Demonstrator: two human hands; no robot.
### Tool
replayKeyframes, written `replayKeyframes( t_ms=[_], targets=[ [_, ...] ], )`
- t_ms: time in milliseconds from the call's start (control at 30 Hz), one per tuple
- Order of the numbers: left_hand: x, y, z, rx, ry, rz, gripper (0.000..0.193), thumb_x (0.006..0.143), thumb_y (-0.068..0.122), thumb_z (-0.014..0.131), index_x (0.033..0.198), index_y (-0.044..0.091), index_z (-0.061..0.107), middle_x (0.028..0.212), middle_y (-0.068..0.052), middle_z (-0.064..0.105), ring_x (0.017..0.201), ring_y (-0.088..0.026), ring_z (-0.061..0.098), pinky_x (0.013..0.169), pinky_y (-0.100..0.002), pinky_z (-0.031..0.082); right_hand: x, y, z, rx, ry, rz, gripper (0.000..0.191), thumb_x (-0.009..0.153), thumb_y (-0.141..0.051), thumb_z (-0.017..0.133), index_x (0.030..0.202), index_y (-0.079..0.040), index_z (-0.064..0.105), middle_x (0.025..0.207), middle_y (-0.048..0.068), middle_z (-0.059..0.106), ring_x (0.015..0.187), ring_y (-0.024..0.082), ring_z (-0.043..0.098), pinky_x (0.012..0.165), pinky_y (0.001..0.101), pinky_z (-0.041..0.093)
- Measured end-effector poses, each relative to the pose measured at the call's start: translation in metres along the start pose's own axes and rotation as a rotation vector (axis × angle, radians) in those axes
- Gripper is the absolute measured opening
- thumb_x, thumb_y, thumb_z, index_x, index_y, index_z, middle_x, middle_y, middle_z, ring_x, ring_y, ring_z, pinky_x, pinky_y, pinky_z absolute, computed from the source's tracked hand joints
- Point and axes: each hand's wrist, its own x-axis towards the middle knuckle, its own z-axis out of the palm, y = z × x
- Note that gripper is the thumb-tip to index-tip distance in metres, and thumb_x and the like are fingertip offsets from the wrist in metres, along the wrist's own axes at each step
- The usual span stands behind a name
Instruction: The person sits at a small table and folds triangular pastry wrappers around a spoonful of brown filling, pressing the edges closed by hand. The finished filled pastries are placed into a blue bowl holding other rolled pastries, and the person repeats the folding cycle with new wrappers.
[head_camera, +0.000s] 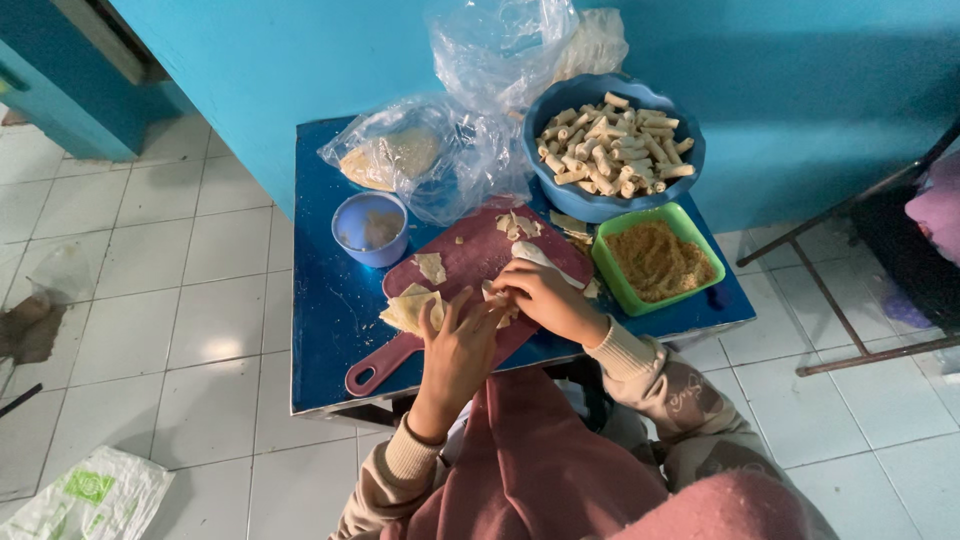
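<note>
A person sat at a small blue table (330, 310) and looked down at both hands. The left hand (455, 350) and the right hand (548, 298) met over a dark red cutting board (470, 262). Between them was a small pale wrapper (497, 300), and the fingers of both hands were bent in close around it, pinching it. The wrapper was mostly hidden by the fingers, so I could not tell its full shape.

Just beside the left hand, a little pile of thin pale wrappers (410, 308) lay on the near edge of the board. One more small pale piece (430, 266) lay on the middle of the board, and some scraps (518, 225) lay at its far end. A white spoon-like thing (540, 258) poked out just behind the right hand.

A green tray (612, 278) of brown crumbs sat to the right of the board. Behind it stood a big blue bowl (560, 190) full of little pale rolls (612, 145). A small blue cup (350, 250) sat to the left of the board. Behind the cup lay a clear plastic bag (440, 170) with flat round sheets (388, 158) inside.

The table stood on a white tiled floor (200, 280) against a blue wall (800, 80).
</note>
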Motion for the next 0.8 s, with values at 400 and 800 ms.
replayKeyframes(
  t_ms=[400, 800],
  targets=[
    [0.000, -0.001, 0.003, -0.012, -0.018, -0.009, 0.045, 0.087, 0.012, 0.066, 0.132, 0.015, 0.068, 0.126, 0.002, 0.065, 0.131, -0.025, 0.052, 0.115, -0.061, 0.027, 0.004, 0.012, -0.015, -0.024, -0.106, -0.100, 0.013, 0.084, 0.002, 0.070, 0.096, -0.002, 0.069, 0.099, 0.009, 0.067, 0.090, 0.027, 0.069, 0.076, 0.0351, 0.054],
    [-0.001, -0.002, 0.009, -0.017, -0.035, -0.029, 0.047, 0.084, 0.012, 0.066, 0.131, 0.017, 0.067, 0.123, 0.000, 0.065, 0.130, -0.026, 0.051, 0.114, -0.063, 0.028, -0.001, 0.011, -0.010, -0.059, -0.008, 0.064, 0.018, 0.087, -0.002, 0.071, 0.104, -0.002, 0.064, 0.090, 0.010, 0.071, 0.082, 0.025, 0.073, 0.070, 0.0350, 0.056]
  ],
)
